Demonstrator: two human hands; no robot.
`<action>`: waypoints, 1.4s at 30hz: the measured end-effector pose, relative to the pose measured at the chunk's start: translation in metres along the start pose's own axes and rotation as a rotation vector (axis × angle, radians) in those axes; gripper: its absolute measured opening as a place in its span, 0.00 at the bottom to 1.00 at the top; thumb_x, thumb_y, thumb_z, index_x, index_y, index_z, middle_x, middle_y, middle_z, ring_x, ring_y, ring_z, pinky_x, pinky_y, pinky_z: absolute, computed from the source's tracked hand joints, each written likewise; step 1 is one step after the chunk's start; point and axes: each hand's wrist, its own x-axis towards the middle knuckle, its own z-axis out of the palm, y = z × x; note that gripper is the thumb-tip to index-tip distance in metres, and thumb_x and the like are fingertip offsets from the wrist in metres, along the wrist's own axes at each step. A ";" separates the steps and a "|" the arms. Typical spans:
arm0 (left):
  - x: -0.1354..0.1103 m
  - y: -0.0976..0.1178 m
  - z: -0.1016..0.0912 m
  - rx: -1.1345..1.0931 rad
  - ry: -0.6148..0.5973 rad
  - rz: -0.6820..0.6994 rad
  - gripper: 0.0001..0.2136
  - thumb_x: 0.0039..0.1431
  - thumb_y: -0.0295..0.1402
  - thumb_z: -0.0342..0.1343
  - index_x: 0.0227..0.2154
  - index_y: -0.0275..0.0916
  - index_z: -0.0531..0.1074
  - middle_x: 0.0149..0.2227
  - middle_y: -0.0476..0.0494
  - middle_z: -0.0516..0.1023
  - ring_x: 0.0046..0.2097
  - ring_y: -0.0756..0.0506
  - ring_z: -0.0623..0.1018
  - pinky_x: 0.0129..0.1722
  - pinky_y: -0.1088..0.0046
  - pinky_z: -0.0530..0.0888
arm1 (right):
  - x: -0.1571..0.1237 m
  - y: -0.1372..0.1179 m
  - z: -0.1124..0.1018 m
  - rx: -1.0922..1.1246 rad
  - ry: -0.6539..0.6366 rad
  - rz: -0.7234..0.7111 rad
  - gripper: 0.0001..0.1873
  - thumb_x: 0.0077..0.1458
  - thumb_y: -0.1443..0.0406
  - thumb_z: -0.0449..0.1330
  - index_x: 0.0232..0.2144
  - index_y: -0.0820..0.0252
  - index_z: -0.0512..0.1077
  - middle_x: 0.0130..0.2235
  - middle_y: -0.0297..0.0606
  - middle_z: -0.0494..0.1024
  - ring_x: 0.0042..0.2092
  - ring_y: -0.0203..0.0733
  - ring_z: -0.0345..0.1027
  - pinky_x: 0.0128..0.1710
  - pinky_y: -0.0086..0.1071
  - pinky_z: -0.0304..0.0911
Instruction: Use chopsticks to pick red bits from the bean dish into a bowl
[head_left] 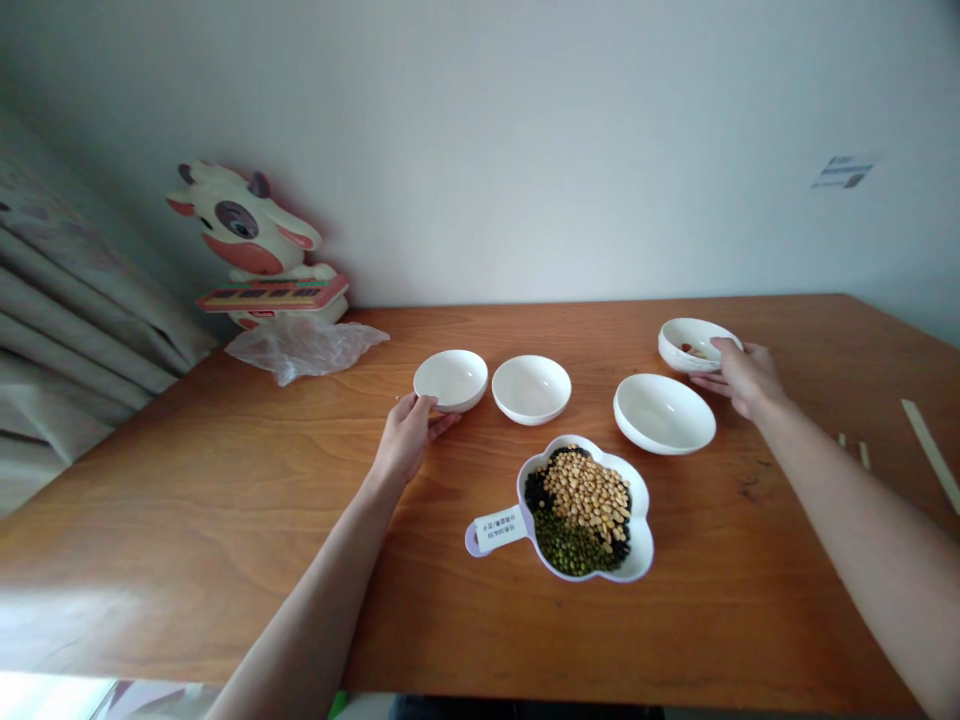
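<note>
My left hand (409, 432) grips the near left rim of a white bowl (451, 380), thumb at the rim and fingers beneath; nothing shows inside. Beside it sits a second white bowl (531, 390), untouched. At the back right, my right hand (739, 377) pinches the rim of a white bowl (686, 345) with a few small red and pale pieces in it. Just in front of that stands another white bowl (664, 413). Nearer to me lies a flower-shaped dish (639, 545) with a labelled handle, holding yellow beans (589, 495), green beans (570, 545) and black beans.
A cow-shaped toy keyboard (262, 245) stands at the back left, a crumpled clear plastic bag (304, 348) in front of it. Pale strips (930, 452) lie at the right of the wooden table (225, 500). A wall (525, 150) rises behind, and a curtain (75, 330) hangs left.
</note>
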 end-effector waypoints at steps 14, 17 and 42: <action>0.000 -0.010 -0.001 0.112 -0.097 0.053 0.11 0.65 0.34 0.66 0.45 0.33 0.80 0.53 0.34 0.83 0.46 0.42 0.87 0.51 0.61 0.90 | -0.019 -0.033 0.000 0.198 -0.052 0.210 0.14 0.72 0.77 0.57 0.53 0.62 0.76 0.45 0.44 0.85 0.40 0.40 0.83 0.34 0.26 0.77; 0.004 -0.014 -0.003 0.190 -0.077 0.069 0.12 0.67 0.37 0.66 0.44 0.33 0.80 0.49 0.36 0.84 0.43 0.42 0.87 0.49 0.61 0.89 | -0.038 -0.052 -0.003 0.256 -0.130 0.209 0.13 0.67 0.76 0.56 0.48 0.60 0.77 0.41 0.45 0.85 0.36 0.39 0.82 0.28 0.21 0.74; -0.055 -0.019 0.020 0.794 -0.920 0.517 0.19 0.81 0.44 0.54 0.56 0.38 0.83 0.46 0.39 0.89 0.39 0.44 0.83 0.41 0.69 0.77 | -0.212 -0.033 0.010 -0.005 -0.470 -0.149 0.41 0.64 0.51 0.73 0.73 0.40 0.65 0.68 0.43 0.79 0.57 0.63 0.84 0.38 0.44 0.91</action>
